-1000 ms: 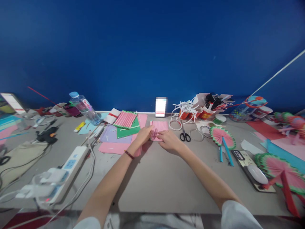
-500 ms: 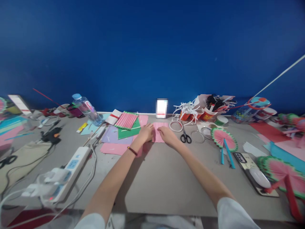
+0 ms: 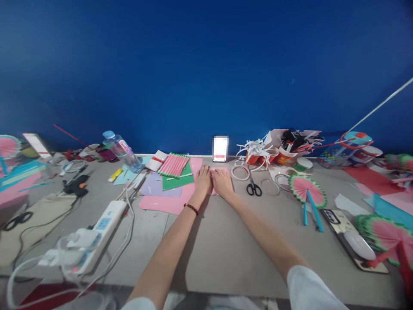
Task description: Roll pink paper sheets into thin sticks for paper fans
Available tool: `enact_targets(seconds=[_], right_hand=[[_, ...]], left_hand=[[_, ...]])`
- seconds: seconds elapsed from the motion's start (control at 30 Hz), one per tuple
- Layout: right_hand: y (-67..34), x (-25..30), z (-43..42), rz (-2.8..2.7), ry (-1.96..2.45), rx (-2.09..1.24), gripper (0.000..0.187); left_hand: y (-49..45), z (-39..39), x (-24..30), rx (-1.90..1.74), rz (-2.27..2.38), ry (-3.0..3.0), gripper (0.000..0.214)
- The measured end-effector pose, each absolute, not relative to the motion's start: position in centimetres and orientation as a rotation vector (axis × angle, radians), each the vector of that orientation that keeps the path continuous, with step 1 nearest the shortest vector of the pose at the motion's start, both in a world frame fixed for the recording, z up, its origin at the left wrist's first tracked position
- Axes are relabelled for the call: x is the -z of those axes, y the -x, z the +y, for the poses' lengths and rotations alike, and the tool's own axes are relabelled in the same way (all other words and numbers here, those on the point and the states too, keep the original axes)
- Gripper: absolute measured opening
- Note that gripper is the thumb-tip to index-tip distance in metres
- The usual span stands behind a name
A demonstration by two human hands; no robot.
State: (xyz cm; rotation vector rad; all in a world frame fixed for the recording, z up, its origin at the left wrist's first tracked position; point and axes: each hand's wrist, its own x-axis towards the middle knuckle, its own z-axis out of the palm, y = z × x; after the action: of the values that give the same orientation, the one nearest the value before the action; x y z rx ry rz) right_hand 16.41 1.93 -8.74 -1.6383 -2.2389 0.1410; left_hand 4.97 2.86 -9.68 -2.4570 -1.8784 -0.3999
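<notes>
- A deep blue wall [image 3: 193, 73] fills the upper half, plain and smooth, with one small pale mark [image 3: 292, 81] right of centre!
- Soft light across it, darkening towards the top right.
- Down at its foot, a thin white strip [image 3: 206, 156].
- And here's the wide grey tabletop [image 3: 213, 249], meeting the wall; below its front edge, all blurred.

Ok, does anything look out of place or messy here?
Yes: at right, a glossy white computer mouse rests on a cream patterned phone, an unusual spot; thin white paper strips spill over small red cups.
</notes>
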Motion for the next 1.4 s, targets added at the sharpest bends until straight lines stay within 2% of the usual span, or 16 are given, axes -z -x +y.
enact_targets(seconds=[0.1,0.23,1.2,1.4], right_hand=[[-16.5,9.4,2.0,-2.373,1.481,-0.129,0.046],[-17.0,10.1,2.4,-2.398,1.554,-0.170,0.051],[-20.9,10.9,0.8,-2.329,1.798,0.000,0.051],[-21.4,9.7,0.4,-2.345,1.839,0.014,0.049]], left_hand=[[-4.8,3.1,10.0,0.367,-1.901,2.490,0.050],[-4.7,3.2,10.1,0.360,-1.918,2.488,0.049],[-4.5,3.6,11.2,0.480,-1.885,2.452,0.045],[-4.6,3.5,11.4,0.504,-1.887,2.440,0.045]])
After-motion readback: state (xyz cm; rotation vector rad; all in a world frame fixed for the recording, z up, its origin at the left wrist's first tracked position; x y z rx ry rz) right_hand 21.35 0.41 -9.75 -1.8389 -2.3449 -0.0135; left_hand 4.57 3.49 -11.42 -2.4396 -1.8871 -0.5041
